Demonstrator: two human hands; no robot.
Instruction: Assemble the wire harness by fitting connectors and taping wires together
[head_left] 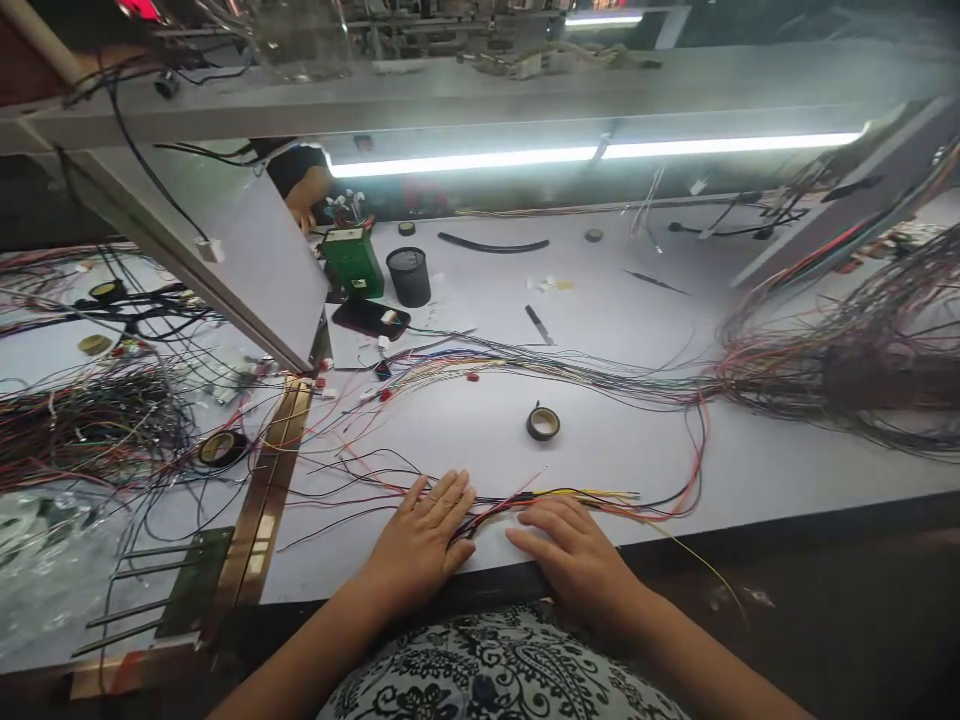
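Observation:
My left hand (426, 528) lies flat over a bundle of thin wires (499, 508) near the front edge of the table, its fingers stretched out and the thumb apart. Red and black wire ends fan out to its left. My right hand (574, 548) rests at the same bundle farther right, fingers loosely bent over the wires and thumb apart, gripping nothing visible. Between and beyond the hands run black, red and yellow wires (592, 493). A roll of black tape (543, 422) lies just beyond the bundle.
A long wire harness (570, 372) crosses the table into a tangle (825, 370) at right. Behind stand a green box (352, 262), a black mesh cup (409, 277), a phone (367, 318) and a knife (538, 325). A metal rail (262, 480) borders the left. Another person's hand (304, 205) shows behind.

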